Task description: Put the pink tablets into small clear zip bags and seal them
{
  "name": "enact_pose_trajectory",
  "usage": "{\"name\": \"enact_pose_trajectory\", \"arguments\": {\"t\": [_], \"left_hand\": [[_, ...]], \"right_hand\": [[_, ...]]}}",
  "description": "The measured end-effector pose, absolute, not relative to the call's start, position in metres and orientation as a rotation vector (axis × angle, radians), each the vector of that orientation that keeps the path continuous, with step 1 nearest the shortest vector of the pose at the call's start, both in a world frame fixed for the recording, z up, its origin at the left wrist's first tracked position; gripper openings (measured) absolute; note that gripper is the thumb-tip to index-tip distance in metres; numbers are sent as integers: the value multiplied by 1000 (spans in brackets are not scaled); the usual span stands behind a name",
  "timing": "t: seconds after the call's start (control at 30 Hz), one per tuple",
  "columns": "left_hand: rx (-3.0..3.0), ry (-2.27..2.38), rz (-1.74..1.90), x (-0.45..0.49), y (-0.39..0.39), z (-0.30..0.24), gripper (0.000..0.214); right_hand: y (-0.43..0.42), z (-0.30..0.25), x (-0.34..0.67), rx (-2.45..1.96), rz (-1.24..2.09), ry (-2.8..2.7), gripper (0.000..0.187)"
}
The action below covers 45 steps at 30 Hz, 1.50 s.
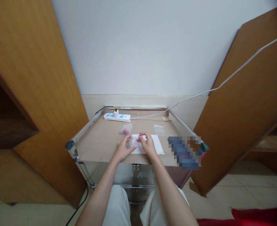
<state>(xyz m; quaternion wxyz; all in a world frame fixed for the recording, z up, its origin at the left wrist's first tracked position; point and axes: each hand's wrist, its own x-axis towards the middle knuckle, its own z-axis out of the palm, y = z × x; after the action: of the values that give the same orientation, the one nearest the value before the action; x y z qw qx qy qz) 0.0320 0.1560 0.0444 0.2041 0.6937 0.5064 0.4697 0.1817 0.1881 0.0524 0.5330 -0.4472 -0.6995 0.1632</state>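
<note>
My left hand (pixel 123 150) is curled round a crumpled clear plastic bag (pixel 132 143), thumb and fingers on either side of it. Close by on the right, my right hand (pixel 148 146) is closed, its bent fingertips at a small cluster of pink pieces (pixel 138 139). What kind of pieces they are is too small to tell. Both hands are over a white sheet of paper (pixel 157 146). Just beyond my left hand lies another clear bag (pixel 126 129) with similar pink pieces inside. A flat clear bag (pixel 159 129) lies beyond the paper on the right.
Brown cardboard (pixel 93 142) covers the metal-framed table. A white power strip (pixel 117 117) with a plug in it sits at the back left, its white cable (pixel 190 98) running up to the right. A blurred-out dark item (pixel 184 153) lies at the right edge. Wooden furniture flanks both sides.
</note>
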Motion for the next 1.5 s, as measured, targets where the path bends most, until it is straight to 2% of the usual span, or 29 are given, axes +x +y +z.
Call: {"name": "enact_pose_trajectory", "arguments": {"t": [0.2,0.67,0.93,1.07,1.5], "left_hand": [[1959,1410,1319,32,157,42,50],[1985,1392,1322,32,156,42,48],[1944,1396,1304,32,156,43,50],[1932,1405,1301,32,156,44,50],[1950,1407,1302,32,155,45,49]], "right_hand": [[177,58,172,-867,488,-1745,8],[181,53,173,-934,427,-1788,15],[188,46,188,-1429,118,-1818,14],[191,40,191,-1632,75,-1880,14],[194,37,191,-1563,110,-1833,11]]}}
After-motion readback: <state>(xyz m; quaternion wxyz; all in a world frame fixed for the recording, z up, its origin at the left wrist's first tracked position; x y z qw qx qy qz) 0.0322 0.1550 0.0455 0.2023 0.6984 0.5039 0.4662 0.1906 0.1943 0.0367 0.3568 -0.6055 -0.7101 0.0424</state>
